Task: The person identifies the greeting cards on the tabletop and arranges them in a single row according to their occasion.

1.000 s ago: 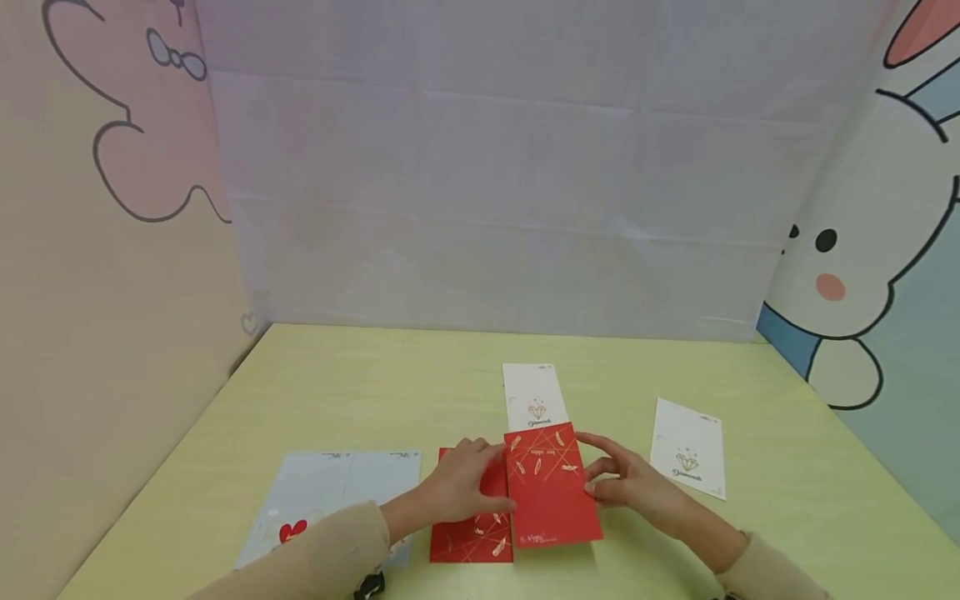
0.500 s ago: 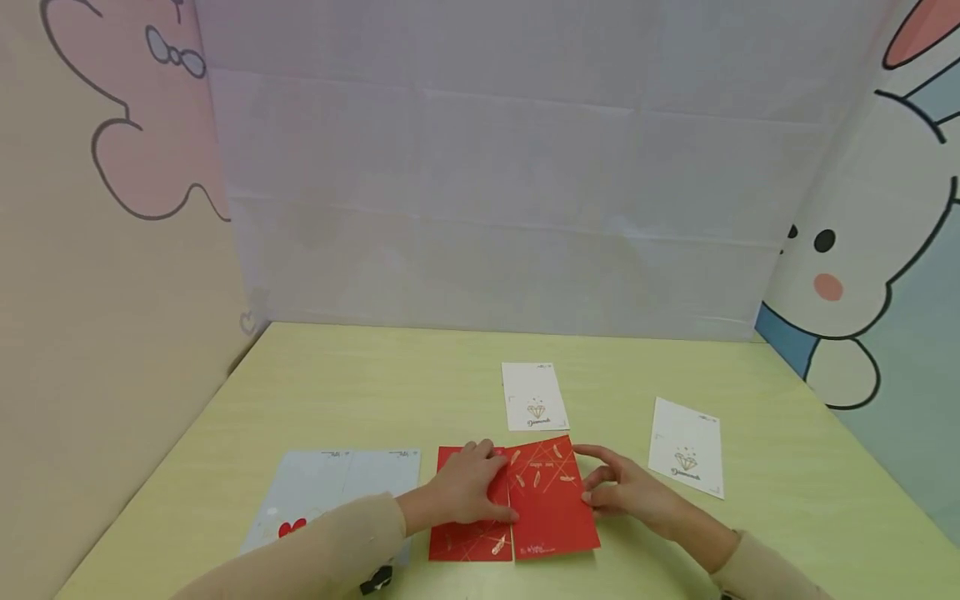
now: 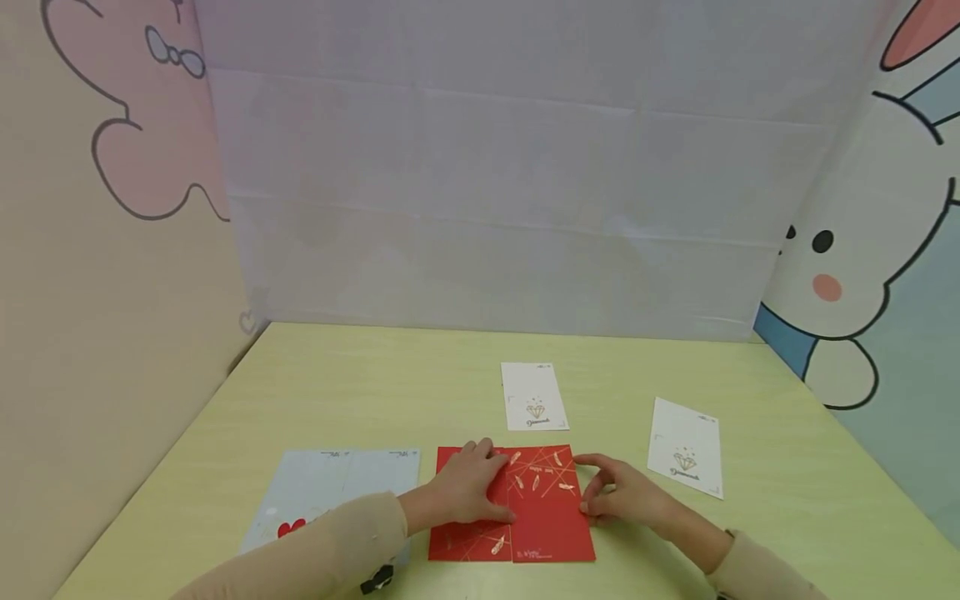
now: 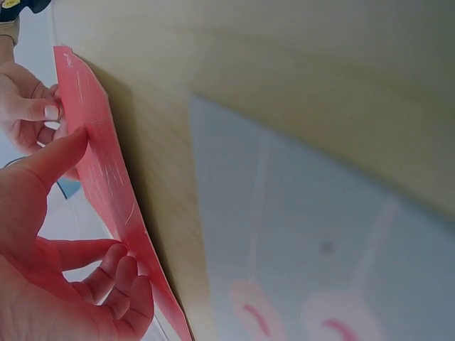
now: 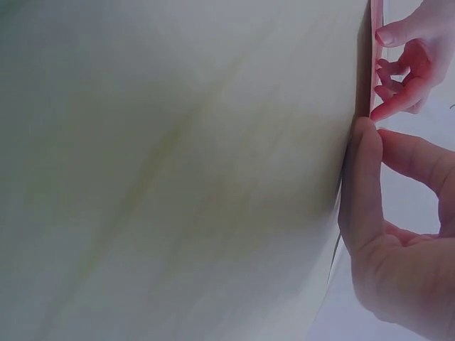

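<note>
Two red cards with gold feather prints lie on the table side by side, their inner edges meeting. My left hand [image 3: 467, 485] rests on the left red card [image 3: 457, 546], its thumb reaching across to the seam. At the outer edge of the right red card [image 3: 551, 529], my right hand [image 3: 628, 500] pinches with thumb and finger, while the index finger touches near the top corner. In the left wrist view, the left thumb and fingers touch the red surface [image 4: 106, 156]. The right wrist view shows the right hand [image 5: 398, 234] with thumb and finger close together at an edge.
Pale blue card stock [image 3: 345, 483] with a line down its middle and a red heart lies left, partly under the left sleeve [image 3: 330, 542]. A white diamond-print card [image 3: 534, 387] lies behind the red ones, another white card [image 3: 686, 442] to the right.
The right red card has come down from a raised, tilted position to lie level beside the left one, uncovering the white card behind. The right hand lowered with it; the left hand barely moved.
</note>
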